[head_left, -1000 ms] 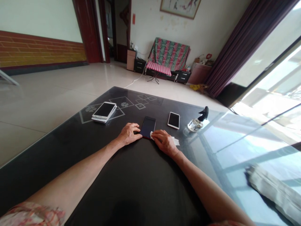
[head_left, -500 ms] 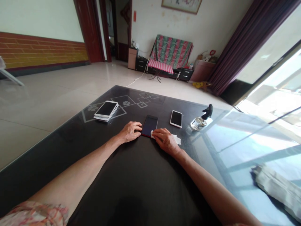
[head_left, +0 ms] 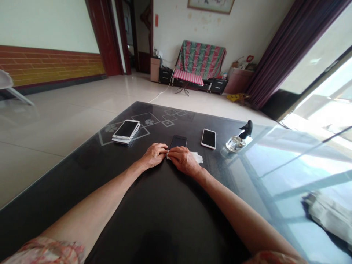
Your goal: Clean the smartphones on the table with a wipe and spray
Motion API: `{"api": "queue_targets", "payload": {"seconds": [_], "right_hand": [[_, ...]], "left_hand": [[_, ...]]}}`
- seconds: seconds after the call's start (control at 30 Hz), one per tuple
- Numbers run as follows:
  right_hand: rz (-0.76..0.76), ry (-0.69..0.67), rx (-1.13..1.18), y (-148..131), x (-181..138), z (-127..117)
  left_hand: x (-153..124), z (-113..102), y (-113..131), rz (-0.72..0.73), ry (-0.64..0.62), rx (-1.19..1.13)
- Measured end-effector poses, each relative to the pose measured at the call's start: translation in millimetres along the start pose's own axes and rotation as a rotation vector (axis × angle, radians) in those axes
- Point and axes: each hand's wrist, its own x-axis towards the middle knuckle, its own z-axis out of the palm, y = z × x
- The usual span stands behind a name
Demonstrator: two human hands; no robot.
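A dark smartphone lies face up on the black table, its near half covered by my right hand. My right hand is closed on a white cloth, pressing it on the phone's near end; part of the cloth sticks out to the right. At the phone's near left edge, the curled fingers of my left hand grip it. The two hands almost touch. A white smartphone lies apart on the right. Farther right stands a clear spray bottle with a black trigger head.
White phones are stacked on the left of the glossy table. A pale crumpled fabric item lies at the right. Beyond the table are a small red-striped table, a cloth-draped object and a chair at far left.
My right hand has slid left with the cloth across the phone's near end, close to my left hand. My left hand stays at the phone's edge. The view has shifted slightly.
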Motion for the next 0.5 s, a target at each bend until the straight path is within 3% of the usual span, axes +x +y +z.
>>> {"api": "queue_targets", "payload": {"seconds": [0.3,0.5], "right_hand": [[0.085,0.103,0.090,18.6,-27.6,-19.4],[0.102,0.130,0.059,9.4,-25.6,-16.1]], "left_hand": [[-0.1,1.5,0.9,-0.015,0.030,-0.004],[0.2,4.2,1.5,-0.043,0.055,-0.002]]}}
